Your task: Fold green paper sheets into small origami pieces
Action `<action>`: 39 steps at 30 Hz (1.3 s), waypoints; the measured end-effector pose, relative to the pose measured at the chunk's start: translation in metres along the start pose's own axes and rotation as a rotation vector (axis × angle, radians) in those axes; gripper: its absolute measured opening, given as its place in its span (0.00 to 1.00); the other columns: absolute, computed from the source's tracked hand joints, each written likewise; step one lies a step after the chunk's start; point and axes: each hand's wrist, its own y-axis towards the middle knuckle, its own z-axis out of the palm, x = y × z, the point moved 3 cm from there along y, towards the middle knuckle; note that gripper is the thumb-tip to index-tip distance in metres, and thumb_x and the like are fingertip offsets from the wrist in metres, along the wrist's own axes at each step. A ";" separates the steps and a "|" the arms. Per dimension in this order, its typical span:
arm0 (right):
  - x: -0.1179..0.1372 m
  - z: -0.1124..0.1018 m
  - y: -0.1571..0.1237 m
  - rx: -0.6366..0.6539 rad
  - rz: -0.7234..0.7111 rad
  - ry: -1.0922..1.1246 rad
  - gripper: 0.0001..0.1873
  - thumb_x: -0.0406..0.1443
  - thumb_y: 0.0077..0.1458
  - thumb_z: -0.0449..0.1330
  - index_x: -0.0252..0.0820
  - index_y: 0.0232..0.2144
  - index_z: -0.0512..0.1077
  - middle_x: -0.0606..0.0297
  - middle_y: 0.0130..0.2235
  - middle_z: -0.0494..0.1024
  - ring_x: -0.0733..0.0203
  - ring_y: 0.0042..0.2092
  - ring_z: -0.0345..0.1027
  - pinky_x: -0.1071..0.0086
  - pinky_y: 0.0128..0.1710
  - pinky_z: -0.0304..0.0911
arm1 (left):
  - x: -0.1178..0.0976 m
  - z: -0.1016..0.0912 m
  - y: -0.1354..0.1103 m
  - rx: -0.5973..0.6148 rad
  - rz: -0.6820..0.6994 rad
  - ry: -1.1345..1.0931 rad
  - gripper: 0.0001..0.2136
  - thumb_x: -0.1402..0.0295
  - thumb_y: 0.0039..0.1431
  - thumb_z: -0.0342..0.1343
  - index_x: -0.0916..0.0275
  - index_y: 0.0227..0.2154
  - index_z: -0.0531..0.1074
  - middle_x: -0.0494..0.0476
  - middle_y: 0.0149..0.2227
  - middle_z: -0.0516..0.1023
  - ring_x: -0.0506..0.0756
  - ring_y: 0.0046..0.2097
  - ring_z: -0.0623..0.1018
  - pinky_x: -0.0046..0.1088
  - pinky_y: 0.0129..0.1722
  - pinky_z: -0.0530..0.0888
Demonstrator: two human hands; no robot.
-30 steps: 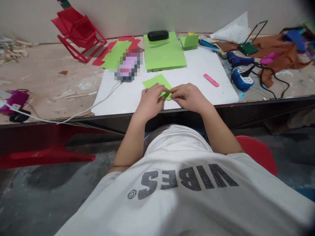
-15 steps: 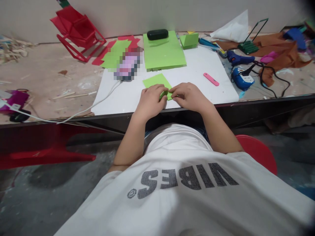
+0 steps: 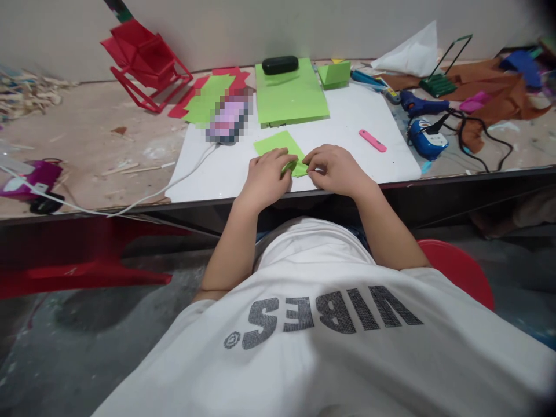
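Observation:
A small piece of light green paper (image 3: 280, 141) lies near the front edge of a white sheet (image 3: 347, 139), its near part folded or bent up. My left hand (image 3: 270, 174) rests over its lower left side, fingers curled on the paper. At the near right corner, my right hand (image 3: 332, 167) pinches the paper's edge between thumb and fingertips. A pink cutter knife (image 3: 372, 141) lies to the right of my right hand. Behind the hands is a larger green sheet (image 3: 293, 95) with a black case (image 3: 280, 65) on it.
A phone (image 3: 228, 121) with a white cable (image 3: 174, 184) lies to the left. A red miniature rocking chair (image 3: 147, 69) stands at the back left. At right are a blue glue gun (image 3: 423, 104), a blue plug block (image 3: 428, 139), brown felt (image 3: 499, 104) and a folded green card (image 3: 334, 74).
My right hand has shifted slightly to the right along the paper, opening a small gap between the hands. More of the folded near part shows. The view has moved a little.

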 end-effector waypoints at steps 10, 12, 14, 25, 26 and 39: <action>0.003 0.001 0.001 -0.008 0.039 -0.046 0.08 0.34 0.63 0.71 0.47 0.43 0.90 0.51 0.51 0.96 0.35 0.56 0.86 0.49 0.59 0.76 | 0.030 -0.019 -0.015 -0.013 0.056 -0.101 0.26 0.72 0.76 0.55 0.52 0.67 0.90 0.64 0.80 0.88 0.69 0.81 0.85 0.55 0.83 0.81; 0.004 0.001 0.001 -0.005 0.044 -0.046 0.09 0.36 0.64 0.72 0.46 0.46 0.89 0.52 0.49 0.94 0.36 0.54 0.84 0.50 0.58 0.74 | 0.028 -0.025 -0.020 -0.005 0.067 -0.083 0.23 0.72 0.74 0.56 0.52 0.62 0.90 0.64 0.80 0.87 0.70 0.79 0.87 0.56 0.82 0.82; 0.004 0.000 0.001 -0.003 0.045 -0.044 0.12 0.36 0.65 0.72 0.45 0.50 0.88 0.52 0.49 0.94 0.37 0.53 0.83 0.51 0.56 0.73 | 0.024 -0.028 -0.023 0.006 0.077 -0.053 0.21 0.69 0.72 0.61 0.52 0.62 0.90 0.66 0.82 0.85 0.73 0.79 0.86 0.61 0.82 0.80; -0.004 0.006 0.002 0.003 -0.028 -0.063 0.27 0.38 0.68 0.70 0.44 0.67 0.82 0.50 0.55 0.94 0.36 0.56 0.84 0.53 0.58 0.72 | 0.018 -0.022 -0.017 -0.052 0.070 -0.032 0.12 0.59 0.77 0.65 0.54 0.55 0.88 0.70 0.81 0.84 0.74 0.85 0.80 0.57 0.83 0.80; -0.004 0.006 0.002 0.012 -0.031 -0.074 0.27 0.37 0.68 0.70 0.44 0.67 0.82 0.49 0.56 0.93 0.35 0.56 0.84 0.52 0.58 0.73 | 0.018 -0.022 -0.018 -0.053 0.068 -0.030 0.11 0.59 0.78 0.64 0.53 0.54 0.88 0.70 0.81 0.84 0.74 0.85 0.80 0.57 0.82 0.81; 0.012 -0.001 0.009 0.023 -0.184 -0.191 0.21 0.29 0.68 0.68 0.48 0.60 0.87 0.44 0.76 0.83 0.31 0.68 0.80 0.44 0.65 0.73 | 0.010 -0.022 -0.026 -0.208 0.107 0.047 0.10 0.62 0.86 0.55 0.52 0.53 0.83 0.70 0.77 0.84 0.71 0.73 0.87 0.56 0.72 0.84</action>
